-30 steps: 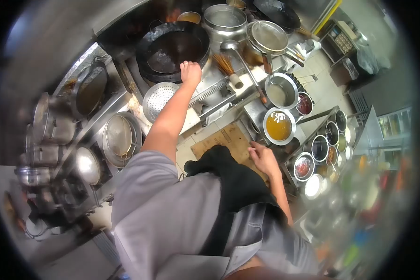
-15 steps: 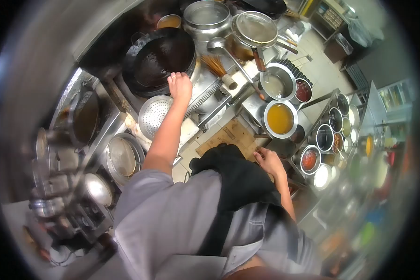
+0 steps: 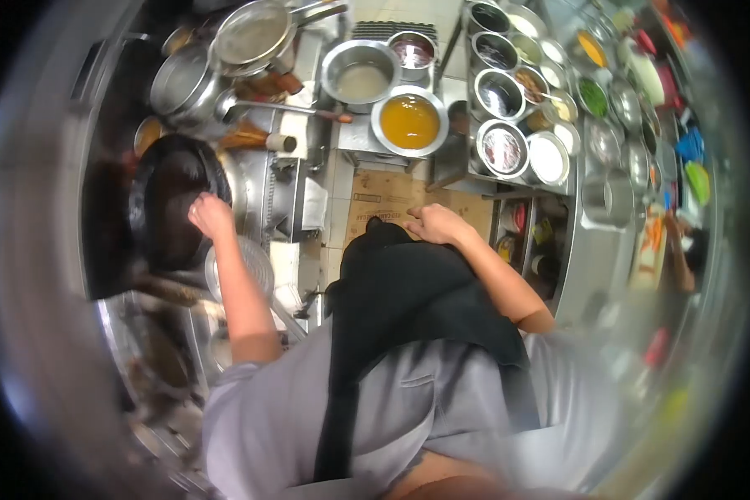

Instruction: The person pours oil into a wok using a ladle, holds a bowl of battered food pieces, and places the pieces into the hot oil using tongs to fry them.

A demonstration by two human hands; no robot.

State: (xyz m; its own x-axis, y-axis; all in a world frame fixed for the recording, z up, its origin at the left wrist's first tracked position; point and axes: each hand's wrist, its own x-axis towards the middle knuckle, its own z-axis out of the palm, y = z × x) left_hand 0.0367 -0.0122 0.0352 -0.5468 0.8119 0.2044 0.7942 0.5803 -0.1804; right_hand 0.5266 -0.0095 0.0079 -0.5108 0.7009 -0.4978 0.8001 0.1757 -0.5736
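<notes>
My left hand [image 3: 212,217] is closed at the near rim of a dark wok [image 3: 162,200]; the exact grip is hidden under the fingers. The wok's inside looks dark and wet. Beneath my left forearm lies a perforated metal skimmer [image 3: 258,268], partly covered. My right hand [image 3: 438,224] hovers in front of my black apron [image 3: 425,292], fingers loosely bent and apart, with nothing seen in it. A bamboo brush [image 3: 246,136] and a long-handled ladle [image 3: 283,108] lie beyond the wok.
Ahead stand a pot of yellow liquid [image 3: 410,122], a pot of cloudy liquid [image 3: 358,81] and a strainer [image 3: 254,37] over a pot. Several sauce containers [image 3: 502,148] crowd the right-hand counter. Cardboard [image 3: 375,192] covers the floor. Another person's arm [image 3: 682,258] shows at far right.
My view has turned to the right, so the wok and stove now sit further left. My left hand stays at the wok's rim. My right hand's fingers have loosened from a pinch.
</notes>
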